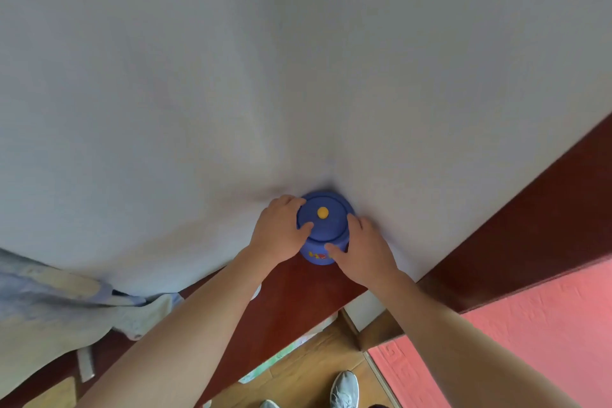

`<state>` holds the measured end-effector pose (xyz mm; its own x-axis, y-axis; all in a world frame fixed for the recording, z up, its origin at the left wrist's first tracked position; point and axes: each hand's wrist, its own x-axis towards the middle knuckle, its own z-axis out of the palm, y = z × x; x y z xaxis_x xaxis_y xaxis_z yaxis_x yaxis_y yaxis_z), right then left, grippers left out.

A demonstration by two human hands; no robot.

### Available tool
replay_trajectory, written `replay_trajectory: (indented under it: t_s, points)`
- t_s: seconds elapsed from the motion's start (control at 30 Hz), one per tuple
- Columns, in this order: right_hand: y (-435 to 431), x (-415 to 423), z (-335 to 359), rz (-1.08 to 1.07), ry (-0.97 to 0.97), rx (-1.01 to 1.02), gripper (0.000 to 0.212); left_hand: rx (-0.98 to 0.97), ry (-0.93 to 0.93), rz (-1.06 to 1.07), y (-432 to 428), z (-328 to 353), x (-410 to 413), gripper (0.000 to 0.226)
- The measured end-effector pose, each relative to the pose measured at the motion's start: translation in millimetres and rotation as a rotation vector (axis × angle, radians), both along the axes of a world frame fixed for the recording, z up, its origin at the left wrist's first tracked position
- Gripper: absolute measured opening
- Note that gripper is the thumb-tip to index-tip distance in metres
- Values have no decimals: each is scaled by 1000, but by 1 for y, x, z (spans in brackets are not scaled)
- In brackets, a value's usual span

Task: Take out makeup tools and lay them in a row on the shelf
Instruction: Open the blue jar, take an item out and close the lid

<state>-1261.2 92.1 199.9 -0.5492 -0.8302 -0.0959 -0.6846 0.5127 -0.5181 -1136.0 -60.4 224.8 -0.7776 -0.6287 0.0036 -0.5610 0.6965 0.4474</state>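
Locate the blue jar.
Head view, lower centre: the blue jar stands on the red-brown shelf against the white wall, gripped between the left hand and right hand.

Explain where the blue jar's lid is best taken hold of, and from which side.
Probably the yellow knob, pinched from straight above: it stands proud at the centre of the flat round lid, which faces up. The right hand, curled round the jar, could steady it meanwhile; the wall blocks any approach from behind.
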Motion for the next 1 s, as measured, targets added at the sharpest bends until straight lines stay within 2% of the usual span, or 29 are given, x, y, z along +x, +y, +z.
replay_trajectory:
  t_s: [0.17, 0.3, 0.47, 0.7, 1.0]
  points:
    - [10, 7, 20, 95, 213, 109, 71, -102, -35, -4, 11, 10, 40, 47]
    - [21, 27, 33, 103, 350, 170, 65, -148, -96, 26, 20, 12, 76, 54]
    - [39, 69, 42, 85, 390, 230, 64, -181, -145, 52, 36, 10, 137, 57]
    - [60, 129, 59, 125, 420, 184, 54, -217, -175, 149, 63, 20, 222, 52]
    - [45, 181, 84, 355, 524, 85, 45, -286, -243, 397, 104, 50, 315, 47]
